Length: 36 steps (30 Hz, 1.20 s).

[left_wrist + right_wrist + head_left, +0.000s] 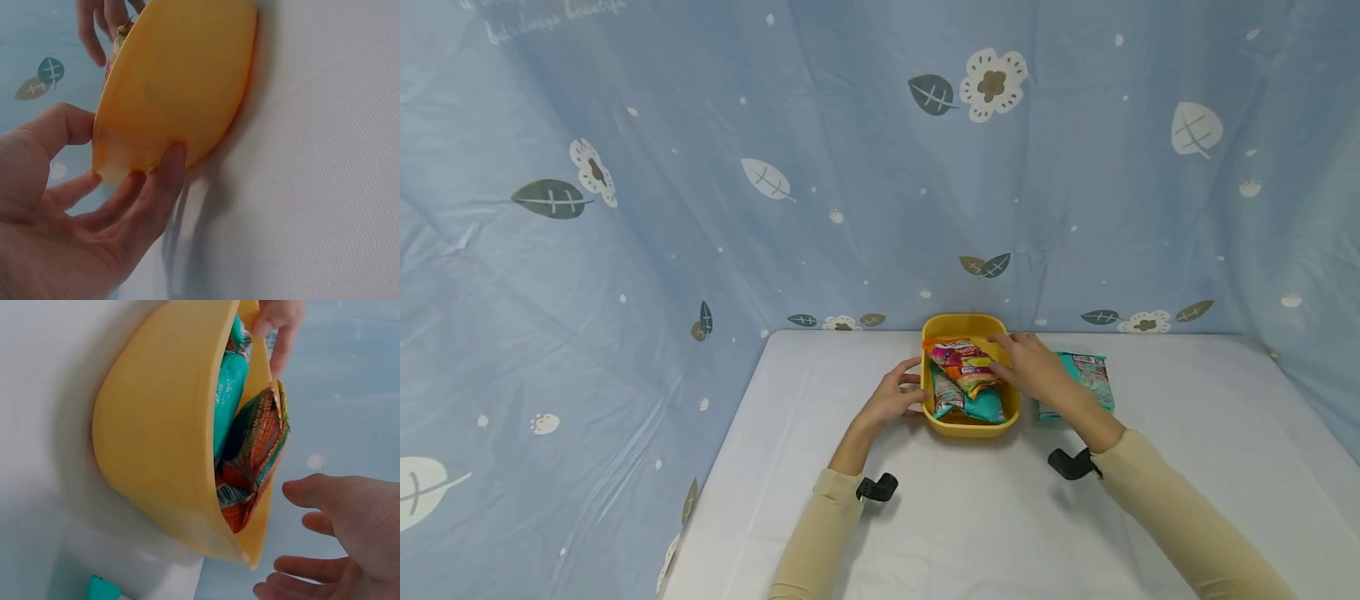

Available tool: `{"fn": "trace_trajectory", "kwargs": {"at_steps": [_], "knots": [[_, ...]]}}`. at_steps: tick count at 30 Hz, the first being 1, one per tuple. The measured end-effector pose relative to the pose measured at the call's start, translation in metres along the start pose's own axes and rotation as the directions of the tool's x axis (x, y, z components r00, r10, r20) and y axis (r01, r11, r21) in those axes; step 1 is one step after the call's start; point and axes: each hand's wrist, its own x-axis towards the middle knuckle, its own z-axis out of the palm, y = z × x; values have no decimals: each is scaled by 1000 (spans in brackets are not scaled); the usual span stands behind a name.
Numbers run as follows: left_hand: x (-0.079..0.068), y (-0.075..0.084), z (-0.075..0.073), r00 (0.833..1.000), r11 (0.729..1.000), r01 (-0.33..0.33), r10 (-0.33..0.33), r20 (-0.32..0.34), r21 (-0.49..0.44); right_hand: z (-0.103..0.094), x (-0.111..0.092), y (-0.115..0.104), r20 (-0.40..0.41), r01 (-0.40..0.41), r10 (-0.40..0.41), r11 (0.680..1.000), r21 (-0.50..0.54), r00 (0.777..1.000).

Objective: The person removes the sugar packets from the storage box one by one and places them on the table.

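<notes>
A yellow plastic basin point(972, 431) stands on the white table near the back cloth. My left hand point(886, 400) holds its left side, thumb at the rim and fingers against the outer wall point(181, 69). Inside lies a teal snack packet point(987, 407), and on top of it a red-orange snack packet point(961, 363) leans above the rim. Over the basin's right side is my right hand point(1032, 367), its fingers apart and relaxed beside the orange packet. In the right wrist view a gap shows between that hand point(350, 531) and the packet point(259, 447).
Another teal packet point(1092, 377) lies on the table right of the basin, partly hidden behind the right forearm. A blue patterned cloth point(880, 250) hangs along the table's back edge and left side. The white table point(970, 517) extends in front of the basin.
</notes>
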Motion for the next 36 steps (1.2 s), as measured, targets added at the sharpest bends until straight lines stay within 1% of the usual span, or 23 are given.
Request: {"fn": "trace_trajectory", "kwargs": {"at_steps": [7,9,12,22,30,36], "knots": [[-1,2,1,1000,1000,1,-1,-5,9,7,7,-3,-38,9,-6,996,91,999],[-2,3,2,1000,1000,-4,5,-5,14,10,9,-2,-38,12,-8,994,109,999],[-3,4,2,1000,1000,-6,6,-4,18,12,12,0,-28,-5,9,991,132,1000],[-6,6,2,1000,1000,-10,10,-1,30,18,20,3,2,-45,45,993,108,999],[-4,5,2,1000,1000,-12,13,-10,22,24,28,0,-15,-9,11,992,127,1000],[-3,3,2,1000,1000,-8,8,-9,22,25,30,-4,21,5,-8,993,120,1000]]}}
